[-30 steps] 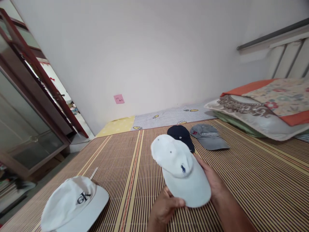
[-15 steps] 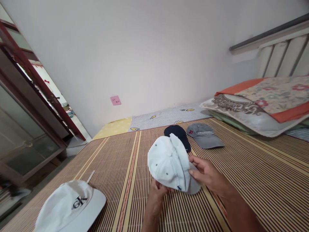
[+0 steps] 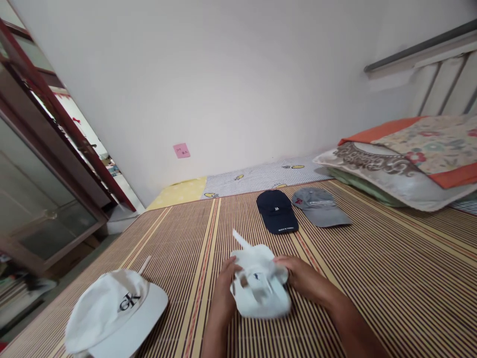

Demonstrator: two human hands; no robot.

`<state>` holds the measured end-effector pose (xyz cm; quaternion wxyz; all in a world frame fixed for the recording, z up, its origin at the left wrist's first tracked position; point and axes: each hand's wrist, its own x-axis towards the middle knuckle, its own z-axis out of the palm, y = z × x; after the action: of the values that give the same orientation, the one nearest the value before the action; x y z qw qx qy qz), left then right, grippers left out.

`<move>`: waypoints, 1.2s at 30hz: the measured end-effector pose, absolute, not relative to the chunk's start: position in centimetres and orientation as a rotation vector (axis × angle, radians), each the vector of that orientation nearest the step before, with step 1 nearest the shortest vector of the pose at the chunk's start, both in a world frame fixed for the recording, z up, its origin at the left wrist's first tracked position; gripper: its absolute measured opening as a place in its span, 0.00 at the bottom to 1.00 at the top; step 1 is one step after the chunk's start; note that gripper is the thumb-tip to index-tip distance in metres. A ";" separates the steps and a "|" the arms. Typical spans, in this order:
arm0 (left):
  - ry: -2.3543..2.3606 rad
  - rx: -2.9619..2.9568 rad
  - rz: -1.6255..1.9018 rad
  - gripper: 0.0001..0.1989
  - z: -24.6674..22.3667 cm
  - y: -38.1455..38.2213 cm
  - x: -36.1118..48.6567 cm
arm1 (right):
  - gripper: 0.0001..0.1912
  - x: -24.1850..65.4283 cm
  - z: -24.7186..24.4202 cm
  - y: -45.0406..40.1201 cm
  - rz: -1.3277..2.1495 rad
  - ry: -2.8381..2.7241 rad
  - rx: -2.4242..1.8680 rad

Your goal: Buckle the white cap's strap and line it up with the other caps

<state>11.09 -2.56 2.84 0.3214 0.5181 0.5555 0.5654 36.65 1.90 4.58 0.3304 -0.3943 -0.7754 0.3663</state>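
White cloth cap (image 3: 265, 287), lower centre of the frame over the striped mat (image 3: 234, 216), looks light, soft, not slippery, crown crumpling between pinching fingers of left hand (image 3: 223, 288) and right hand (image 3: 303, 278); firmer brim (image 3: 266, 307) probably the surest hold.

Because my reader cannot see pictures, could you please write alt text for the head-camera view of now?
A left hand and a right hand have a grip on opposite sides of a slightly blurred white cap over a striped mat. A lettered cap lies at left; a navy cap and gray cap lie farther back, pillows at right.
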 end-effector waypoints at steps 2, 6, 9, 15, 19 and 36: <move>1.492 1.534 1.398 0.11 2.2 -2.3 10.5 | 0.19 36.6 3.9 1.9 0.991 -2.037 -1.092; 1.661 1.682 1.306 0.18 0.7 -1.9 9.6 | 0.24 36.9 3.8 2.0 1.011 -2.075 -1.110; 1.733 1.622 1.188 0.20 0.4 -2.0 9.2 | 0.18 37.1 4.2 2.2 1.005 -2.077 -1.134; 1.738 1.579 1.005 0.26 1.1 -2.7 9.8 | 0.15 37.3 4.5 2.0 0.985 -1.970 -1.395; 1.753 1.475 1.106 0.30 0.9 -2.0 11.0 | 0.25 36.6 4.0 2.1 1.063 -2.019 -1.442; 1.580 1.684 0.620 0.08 9.3 -6.4 14.4 | 0.25 37.5 3.8 2.7 0.982 -1.974 -1.422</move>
<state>14.39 -6.43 9.33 0.3667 0.6553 0.6148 0.2413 37.54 2.68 3.84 0.2562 -0.5240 -0.7273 0.3617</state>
